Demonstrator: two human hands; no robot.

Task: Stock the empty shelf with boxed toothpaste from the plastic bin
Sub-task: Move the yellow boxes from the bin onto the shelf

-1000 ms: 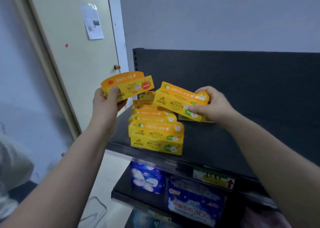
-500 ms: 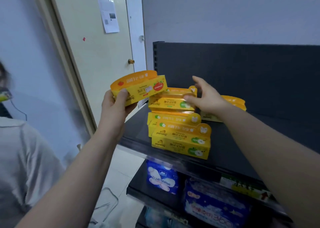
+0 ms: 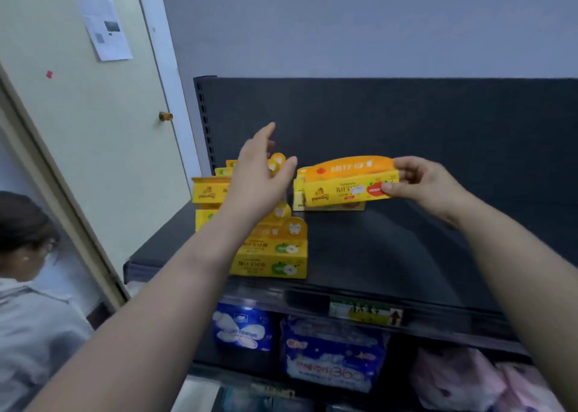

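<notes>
Toothpaste box (image 3: 347, 181) level, lengthwise left-right, in right hand (image 3: 428, 186).

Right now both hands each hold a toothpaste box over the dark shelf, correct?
No. Only the right hand holds a toothpaste box over the shelf. The left hand holds nothing: its fingers are straight, in front of the stacked boxes. The head view shows it.

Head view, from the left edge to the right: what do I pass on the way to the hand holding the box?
another person → door knob → left hand, open, in front of the stacked boxes → toothpaste box, held above the shelf → right hand, pinching the box's right end.
</notes>
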